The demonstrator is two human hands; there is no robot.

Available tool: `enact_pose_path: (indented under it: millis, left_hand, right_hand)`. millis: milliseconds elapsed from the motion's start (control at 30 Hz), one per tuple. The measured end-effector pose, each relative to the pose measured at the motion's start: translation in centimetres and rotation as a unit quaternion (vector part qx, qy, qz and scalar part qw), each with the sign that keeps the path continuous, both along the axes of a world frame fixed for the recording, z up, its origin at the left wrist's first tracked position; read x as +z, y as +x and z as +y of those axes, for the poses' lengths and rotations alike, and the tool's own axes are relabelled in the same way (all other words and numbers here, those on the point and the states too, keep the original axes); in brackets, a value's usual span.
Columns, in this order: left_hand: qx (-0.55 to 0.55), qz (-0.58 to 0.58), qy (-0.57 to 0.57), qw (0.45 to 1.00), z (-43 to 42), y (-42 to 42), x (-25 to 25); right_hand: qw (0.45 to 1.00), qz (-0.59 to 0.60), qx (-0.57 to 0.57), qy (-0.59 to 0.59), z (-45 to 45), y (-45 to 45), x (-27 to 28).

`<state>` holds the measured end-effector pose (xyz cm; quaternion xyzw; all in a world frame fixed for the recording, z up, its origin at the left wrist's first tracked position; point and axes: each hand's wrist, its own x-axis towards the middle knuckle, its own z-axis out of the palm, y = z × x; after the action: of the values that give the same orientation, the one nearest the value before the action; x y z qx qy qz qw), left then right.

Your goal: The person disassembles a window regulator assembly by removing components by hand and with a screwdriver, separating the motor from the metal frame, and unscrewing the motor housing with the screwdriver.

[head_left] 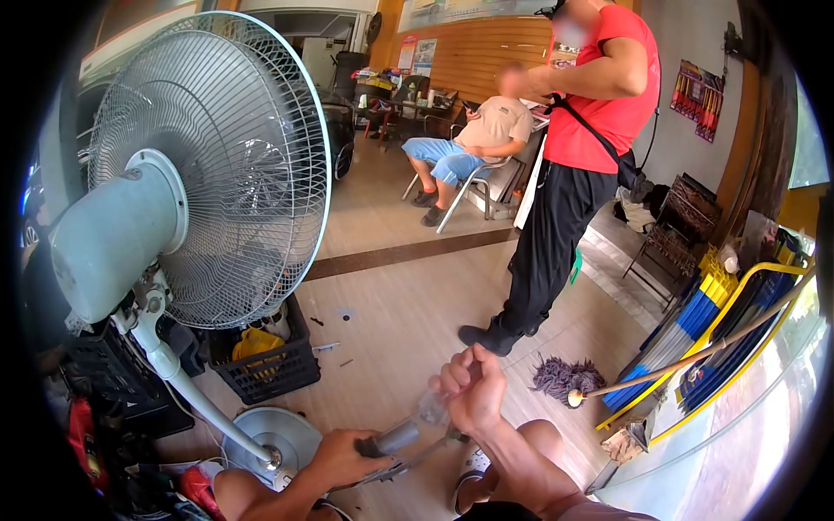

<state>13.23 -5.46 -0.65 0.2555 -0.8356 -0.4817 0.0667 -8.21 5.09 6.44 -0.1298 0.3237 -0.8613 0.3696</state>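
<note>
My left hand [339, 458] is closed around a grey and black part [398, 438], low in the middle of the head view, between my knees. The part has a smooth grey section on top and a thin dark piece running along beneath it. Just to its right, my right hand [473, 389] is raised with its fingers curled in. Beside those fingers is a clear, shiny piece [430, 406], blurred; I cannot make out its kind or whether the hand grips it.
A large standing fan [208, 165] rises on the left beside a black crate [269, 373]. A person in red [604, 113] stands ahead; another person [486, 130] sits behind. To the right are a mop head [566, 379] and yellow-framed folding barriers [695, 347].
</note>
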Motion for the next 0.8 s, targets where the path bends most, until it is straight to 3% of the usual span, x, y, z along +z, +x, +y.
enact_pose_path:
  millis: [233, 533, 800]
  left_hand:
    - [-0.022, -0.011, -0.011, 1.000, -0.1, 0.1, -1.1]
    - [-0.014, 0.018, -0.042, 0.999, 0.3, 0.4, -0.9]
    - [-0.018, 0.006, -0.026, 0.999, 0.7, 0.5, -0.2]
  right_hand:
    - [0.999, -0.020, 0.037, -0.023, 0.1, -0.1, 0.1]
    - [0.981, -0.004, 0.165, -0.102, 0.2, -2.0, -1.5]
    - [0.996, 0.019, 0.071, -0.042, 0.0, -0.7, -0.9]
